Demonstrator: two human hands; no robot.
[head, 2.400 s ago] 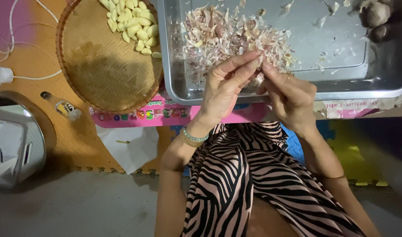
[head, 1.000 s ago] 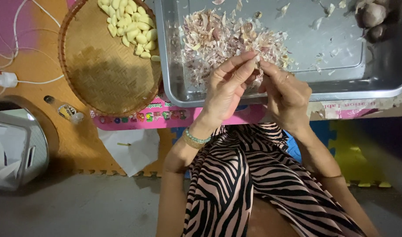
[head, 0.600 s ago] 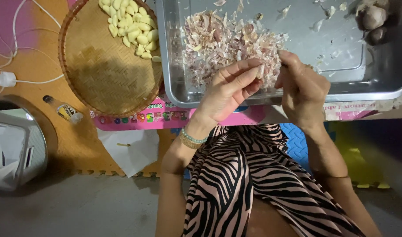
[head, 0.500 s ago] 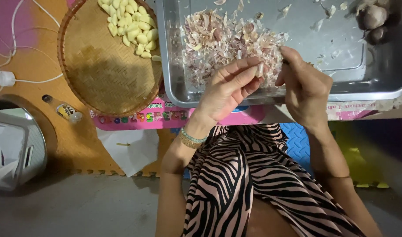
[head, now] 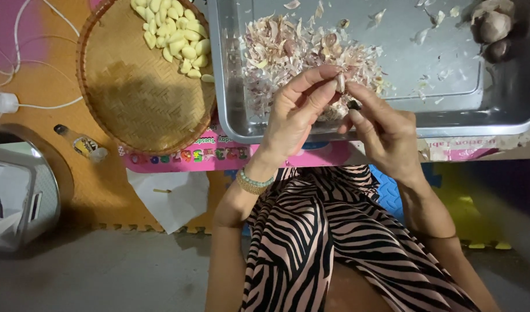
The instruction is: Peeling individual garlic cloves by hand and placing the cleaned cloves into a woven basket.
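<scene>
Far left of the fingers: a woven bamboo tray lay on the orange mat, with a heap of peeled garlic cloves at its far rim; near part of the tray bare.

Left hand: fingers curled, thumb and forefinger pressed on a single garlic clove, held over the near edge of the metal tray. A beaded bracelet sat at that wrist.

Just beyond the fingertips: a pile of papery garlic skins on the tray floor.

Right hand: fingers bent, tips meeting the same clove from the other side; thumb appeared to pick at its skin, though the contact point was too small to be sure.

Judgement: clove light, firm, smooth once bared, so likely slippery; skin thin and brittle. Best held by its flat sides, with a nail working at the tip or root end.

Right of the fingers: open bare tray floor; whole garlic bulbs in the far corner, well apart. The raised rim directly under the hands was the edge to mind.
</scene>
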